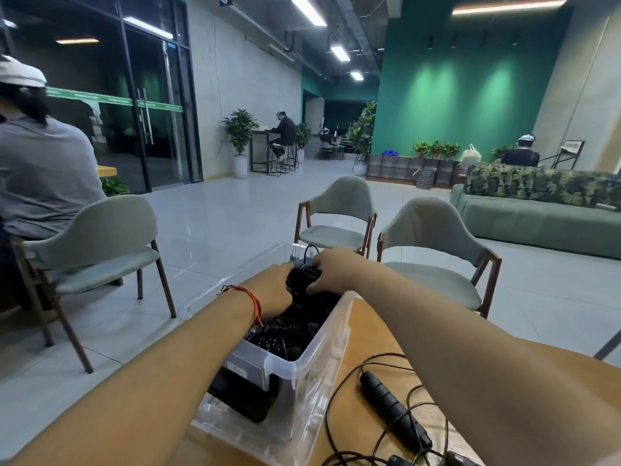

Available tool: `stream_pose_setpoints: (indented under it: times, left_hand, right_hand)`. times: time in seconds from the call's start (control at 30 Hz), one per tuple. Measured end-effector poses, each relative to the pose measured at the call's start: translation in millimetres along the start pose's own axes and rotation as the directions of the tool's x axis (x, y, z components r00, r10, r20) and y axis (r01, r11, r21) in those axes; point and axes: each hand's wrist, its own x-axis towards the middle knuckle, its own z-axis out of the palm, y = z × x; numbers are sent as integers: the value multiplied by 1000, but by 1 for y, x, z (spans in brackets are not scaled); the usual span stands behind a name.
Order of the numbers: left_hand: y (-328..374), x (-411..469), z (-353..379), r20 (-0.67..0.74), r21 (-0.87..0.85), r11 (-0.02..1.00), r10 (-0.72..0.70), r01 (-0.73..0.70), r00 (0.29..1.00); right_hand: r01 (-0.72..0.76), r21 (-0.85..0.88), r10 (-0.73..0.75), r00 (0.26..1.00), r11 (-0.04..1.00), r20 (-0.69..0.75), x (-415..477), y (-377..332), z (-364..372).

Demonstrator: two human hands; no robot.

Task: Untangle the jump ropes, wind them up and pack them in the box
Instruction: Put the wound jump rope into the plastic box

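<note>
Both hands meet over the far end of the clear plastic box (311,381). The left hand (273,292) and the right hand (336,271) each curl their fingers round the same wound jump rope (303,276), a black bundle of tight coils with one loop of cord standing up at its far side. Which way the bundle's long axis runs I cannot tell under the fingers. More coiled ropes (285,331) fill the box, whose long axis runs near to far. Right of it on the wooden table (369,331) lies a loose rope's black ribbed handle (391,403), pointing far-left to near-right.
</note>
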Motion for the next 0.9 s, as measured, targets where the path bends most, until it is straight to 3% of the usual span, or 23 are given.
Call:
stream_pose_setpoints:
  times: [0.07,0.2,0.37,0.6,0.9]
  left_hand:
    - [-4,3,1,-9,3,1000,-18,18,1000]
    - [-9,4,5,60,24,998,-58,57,996]
    - [-10,4,9,77,29,997,-68,66,995]
    - [-15,7,12,110,101,991,-100,89,989]
    - [-7,8,14,135,164,985,-70,47,988]
  right_hand:
    - [-4,31,5,999,1000,-44,0,-2,0]
    - [24,-222,-75,972,975,-224,7,-7,-3]
    - [100,-449,-209,957,888,-200,11,-11,4]
    - [110,-78,-107,993,991,50,17,-3,-9]
    - [43,-156,-53,997,987,-64,27,-10,4]
